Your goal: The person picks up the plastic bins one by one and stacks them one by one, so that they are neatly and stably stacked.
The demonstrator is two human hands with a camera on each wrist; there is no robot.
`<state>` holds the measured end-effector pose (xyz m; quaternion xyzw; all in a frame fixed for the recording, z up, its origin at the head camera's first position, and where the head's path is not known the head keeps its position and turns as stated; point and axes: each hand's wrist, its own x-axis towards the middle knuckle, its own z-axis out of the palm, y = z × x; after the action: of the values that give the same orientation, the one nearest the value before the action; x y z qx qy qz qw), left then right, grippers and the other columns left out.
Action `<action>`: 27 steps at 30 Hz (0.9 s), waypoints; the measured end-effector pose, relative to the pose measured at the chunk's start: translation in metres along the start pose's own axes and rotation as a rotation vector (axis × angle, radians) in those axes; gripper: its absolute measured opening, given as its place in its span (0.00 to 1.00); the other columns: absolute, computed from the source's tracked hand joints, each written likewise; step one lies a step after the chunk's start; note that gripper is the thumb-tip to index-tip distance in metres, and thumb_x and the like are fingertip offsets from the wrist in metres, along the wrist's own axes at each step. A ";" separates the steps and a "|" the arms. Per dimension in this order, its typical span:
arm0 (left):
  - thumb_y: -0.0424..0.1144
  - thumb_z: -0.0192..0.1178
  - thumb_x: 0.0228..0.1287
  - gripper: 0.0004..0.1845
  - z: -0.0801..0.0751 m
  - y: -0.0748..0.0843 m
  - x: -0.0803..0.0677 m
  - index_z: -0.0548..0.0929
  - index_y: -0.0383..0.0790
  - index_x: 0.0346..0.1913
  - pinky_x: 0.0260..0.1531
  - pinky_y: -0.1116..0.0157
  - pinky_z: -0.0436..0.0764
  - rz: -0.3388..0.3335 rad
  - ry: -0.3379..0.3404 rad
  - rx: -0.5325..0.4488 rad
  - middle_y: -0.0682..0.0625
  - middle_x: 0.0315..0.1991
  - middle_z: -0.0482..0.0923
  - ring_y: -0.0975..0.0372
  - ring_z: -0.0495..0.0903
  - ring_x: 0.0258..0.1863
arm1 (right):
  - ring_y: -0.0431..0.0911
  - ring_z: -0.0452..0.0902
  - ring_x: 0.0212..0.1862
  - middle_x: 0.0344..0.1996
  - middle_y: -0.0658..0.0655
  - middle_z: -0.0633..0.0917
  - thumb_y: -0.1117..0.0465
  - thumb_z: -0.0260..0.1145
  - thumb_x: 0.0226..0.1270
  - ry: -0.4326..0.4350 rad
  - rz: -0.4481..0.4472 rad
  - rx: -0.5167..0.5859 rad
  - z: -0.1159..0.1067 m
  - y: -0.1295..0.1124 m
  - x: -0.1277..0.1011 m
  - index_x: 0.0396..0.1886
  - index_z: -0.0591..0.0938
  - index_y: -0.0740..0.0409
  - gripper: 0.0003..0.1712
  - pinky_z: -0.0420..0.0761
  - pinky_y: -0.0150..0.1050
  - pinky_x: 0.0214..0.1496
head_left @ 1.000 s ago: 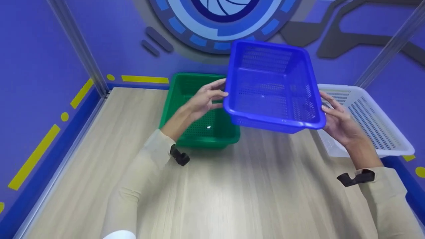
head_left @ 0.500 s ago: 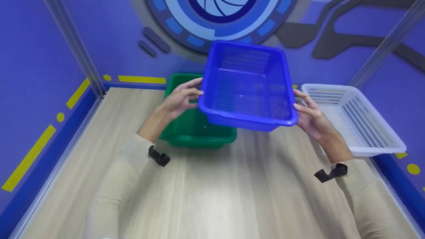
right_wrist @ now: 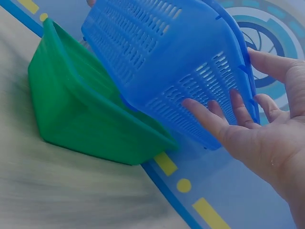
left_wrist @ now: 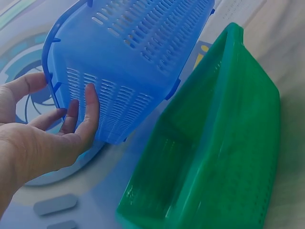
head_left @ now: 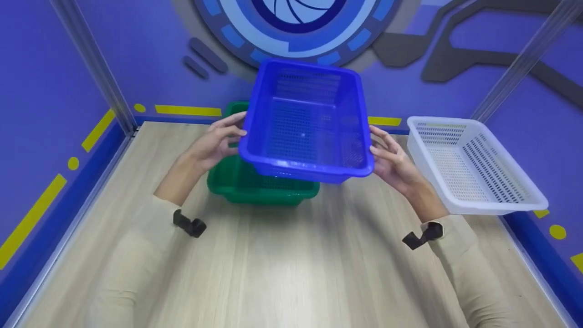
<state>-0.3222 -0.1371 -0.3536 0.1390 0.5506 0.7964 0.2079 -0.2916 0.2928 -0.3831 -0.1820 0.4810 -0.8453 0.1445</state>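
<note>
The left hand (head_left: 212, 145) grips one side of the blue basket (head_left: 303, 132) by its rim, the right hand (head_left: 395, 165) the opposite side; it is held tilted above the table (head_left: 282, 282), partly over the green basket (head_left: 264, 197); I cannot tell whether they touch; the white basket (head_left: 492, 209) sits to the right.

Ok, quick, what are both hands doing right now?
Left hand: holding the blue basket by its left side.
Right hand: holding the blue basket by its right side.
</note>
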 end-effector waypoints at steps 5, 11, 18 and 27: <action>0.32 0.56 0.66 0.29 -0.010 0.003 -0.007 0.66 0.44 0.69 0.49 0.59 0.81 0.013 0.005 0.015 0.41 0.66 0.65 0.53 0.76 0.54 | 0.51 0.74 0.54 0.61 0.61 0.69 0.71 0.56 0.68 -0.013 0.010 0.010 0.006 0.008 0.010 0.71 0.57 0.55 0.35 0.80 0.45 0.52; 0.31 0.55 0.66 0.29 -0.021 0.002 -0.016 0.64 0.43 0.70 0.47 0.60 0.82 0.011 0.024 0.005 0.42 0.65 0.67 0.55 0.79 0.49 | 0.51 0.73 0.56 0.61 0.61 0.70 0.72 0.55 0.68 -0.045 0.023 0.051 0.009 0.019 0.018 0.71 0.58 0.54 0.33 0.80 0.45 0.53; 0.31 0.53 0.67 0.30 -0.032 -0.001 -0.026 0.62 0.43 0.71 0.50 0.59 0.80 0.003 0.059 0.021 0.43 0.64 0.68 0.57 0.78 0.50 | 0.50 0.73 0.57 0.61 0.59 0.70 0.72 0.56 0.68 -0.032 0.041 0.027 0.014 0.029 0.023 0.71 0.59 0.54 0.33 0.79 0.44 0.54; 0.31 0.51 0.68 0.29 -0.043 -0.005 -0.029 0.60 0.41 0.71 0.51 0.61 0.79 -0.019 0.109 0.074 0.42 0.66 0.66 0.56 0.78 0.53 | 0.51 0.71 0.60 0.65 0.60 0.67 0.71 0.56 0.68 -0.042 0.064 0.002 0.020 0.031 0.031 0.72 0.57 0.56 0.35 0.78 0.45 0.57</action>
<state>-0.3154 -0.1849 -0.3731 0.0980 0.5915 0.7798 0.1799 -0.3077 0.2494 -0.3949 -0.1839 0.4826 -0.8368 0.1817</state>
